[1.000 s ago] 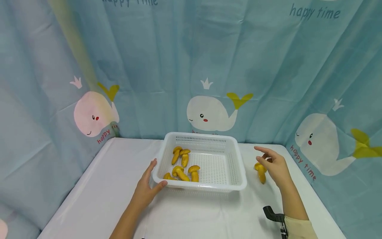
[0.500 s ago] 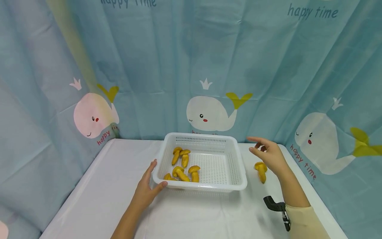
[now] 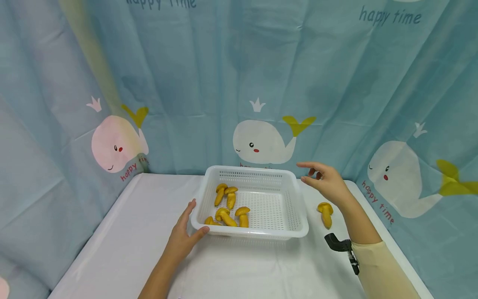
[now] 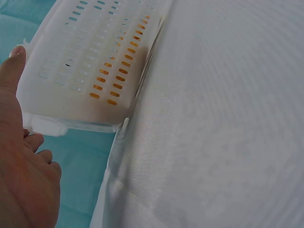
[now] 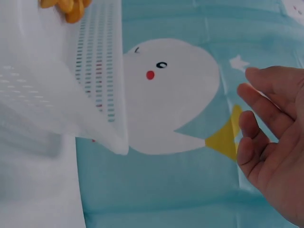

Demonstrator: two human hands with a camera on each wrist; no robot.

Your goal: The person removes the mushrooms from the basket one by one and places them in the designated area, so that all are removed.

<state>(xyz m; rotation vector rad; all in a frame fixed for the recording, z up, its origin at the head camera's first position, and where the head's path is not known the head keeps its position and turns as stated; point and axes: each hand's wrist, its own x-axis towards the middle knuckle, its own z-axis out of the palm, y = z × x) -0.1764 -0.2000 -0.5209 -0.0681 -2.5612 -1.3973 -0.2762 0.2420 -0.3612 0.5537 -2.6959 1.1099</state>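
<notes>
Left hand (image 3: 181, 241): gripping basket corner, some fingers half hidden in left wrist view. White basket (image 3: 257, 233): perforated, on white table (image 3: 239, 270); five yellow mushrooms (image 3: 225, 216) inside, leftmost largely behind near rim. Right hand (image 3: 328, 182): released, fingers loosely bent, near basket's far-right corner. Sixth mushroom (image 3: 326, 216): on table, right of basket.

front-left mushroom (image 3: 210, 221): partly behind basket rim (image 3: 250, 233) | upper-left lettering (image 3: 161, 3): cut by head view's top edge

The basket (image 3: 257, 234) is white, the mushrooms (image 3: 243, 219) yellow, the blue curtain (image 3: 209, 83) patterned with whales (image 3: 265, 143).
</notes>
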